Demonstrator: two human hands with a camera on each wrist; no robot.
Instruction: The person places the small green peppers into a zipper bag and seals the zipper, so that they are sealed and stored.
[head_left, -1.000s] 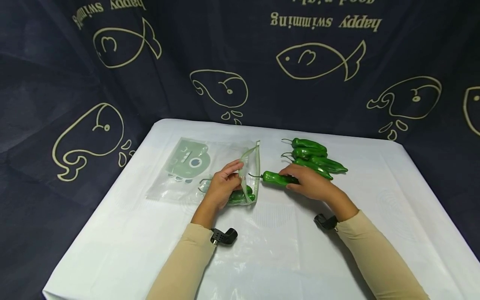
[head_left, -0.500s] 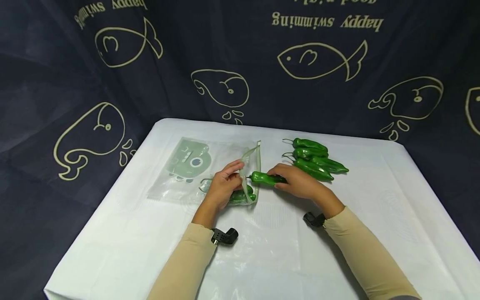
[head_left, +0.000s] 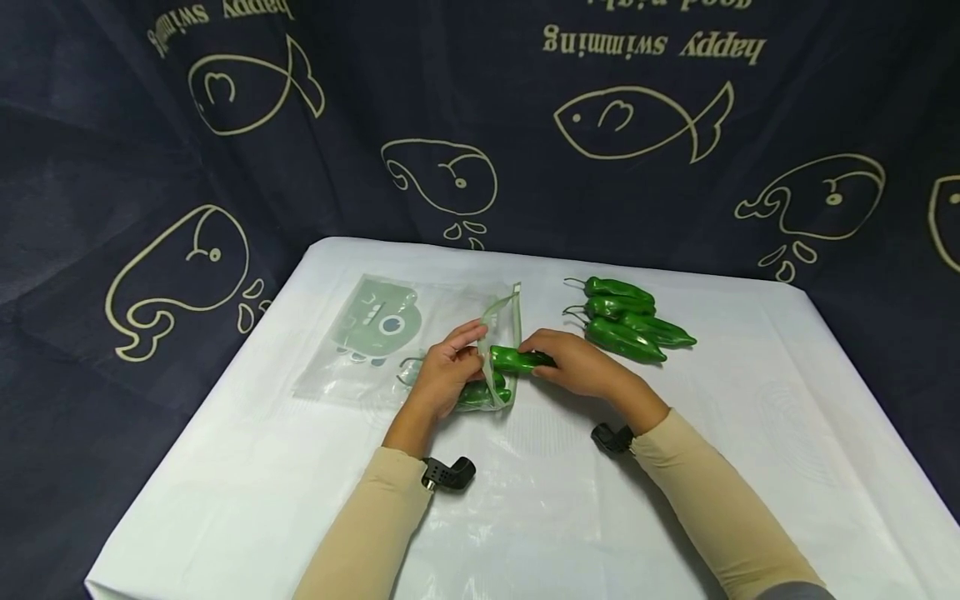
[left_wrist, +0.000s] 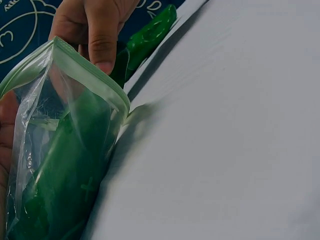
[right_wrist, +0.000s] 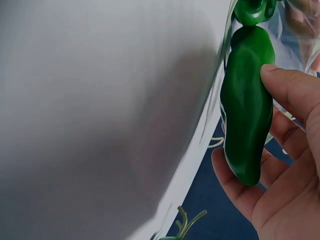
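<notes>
A clear zip bag with a green dinosaur print lies on its side, its mouth facing right. My left hand pinches the upper layer near the mouth and lifts it apart from the lower one. Inside are green peppers, partly hidden by that hand; the left wrist view shows one through the film. My right hand grips a long green pepper between thumb and fingers. The pepper's stem end is within the bag's opening, while its tapered end stays in the palm.
Several more green peppers lie in a loose pile at the back right of the white-covered table. A dark curtain with fish drawings hangs behind the table. Each wrist wears a black camera band.
My right hand has moved left from beside the pile, carrying the pepper stem first into the bag's mouth. My left hand and the bag have stayed in place.
</notes>
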